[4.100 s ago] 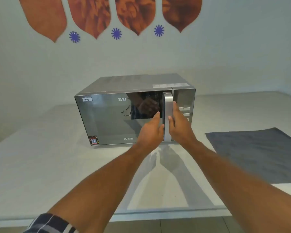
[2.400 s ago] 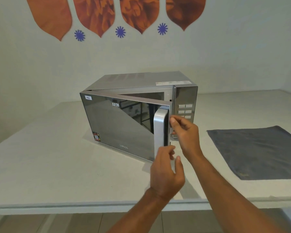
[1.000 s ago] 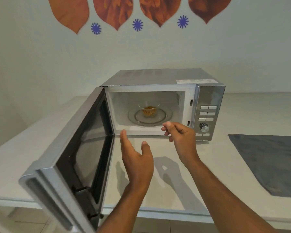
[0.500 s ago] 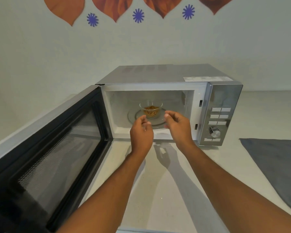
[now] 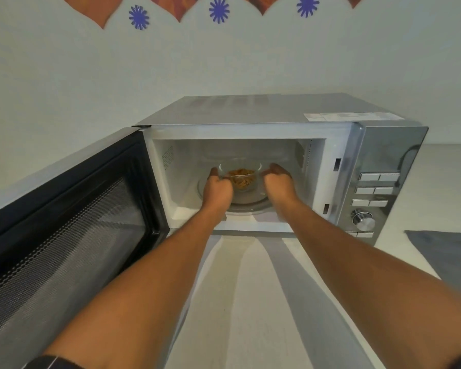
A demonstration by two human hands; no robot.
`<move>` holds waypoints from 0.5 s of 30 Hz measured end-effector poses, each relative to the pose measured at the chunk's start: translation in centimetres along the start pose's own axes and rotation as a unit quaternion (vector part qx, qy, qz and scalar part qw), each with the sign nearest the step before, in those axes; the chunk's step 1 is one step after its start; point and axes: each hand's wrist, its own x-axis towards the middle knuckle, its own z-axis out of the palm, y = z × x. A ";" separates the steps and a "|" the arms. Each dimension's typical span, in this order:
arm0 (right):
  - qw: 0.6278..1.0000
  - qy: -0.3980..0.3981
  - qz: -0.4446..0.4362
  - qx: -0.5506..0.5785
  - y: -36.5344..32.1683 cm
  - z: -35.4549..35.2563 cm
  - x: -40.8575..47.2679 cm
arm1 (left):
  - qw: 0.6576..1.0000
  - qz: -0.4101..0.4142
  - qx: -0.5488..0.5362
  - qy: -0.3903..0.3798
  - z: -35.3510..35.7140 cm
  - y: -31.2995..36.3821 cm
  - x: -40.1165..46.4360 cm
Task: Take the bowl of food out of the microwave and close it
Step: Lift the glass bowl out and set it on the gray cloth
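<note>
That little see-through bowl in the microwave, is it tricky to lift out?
The bowl looks like clear glass: probably rigid, smooth, perhaps slippery, and breakable if dropped. It is small and only part filled with food, so likely light. The left hand and right hand flank it.

The microwave (image 5: 264, 166) is a silver box standing on the white counter, its control panel with buttons and a knob on the right side. Its door (image 5: 72, 230) is swung wide open to the left, showing the dark mesh window inside. The clear glass bowl (image 5: 240, 173), upright and holding orange-brown food (image 5: 242, 177), sits on the round glass turntable (image 5: 246, 203) in the middle of the white cavity.
</note>
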 end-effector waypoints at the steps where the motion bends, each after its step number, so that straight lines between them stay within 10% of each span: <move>1: 1.000 -0.001 0.008 -0.030 -0.2 0.5 0.7 | 1.000 -0.013 0.004 0.001 0.2 0.1 0.6; 15: 0.994 -0.011 0.088 0.071 0.5 2.9 3.7 | 0.997 -0.070 0.023 0.019 1.3 0.1 4.1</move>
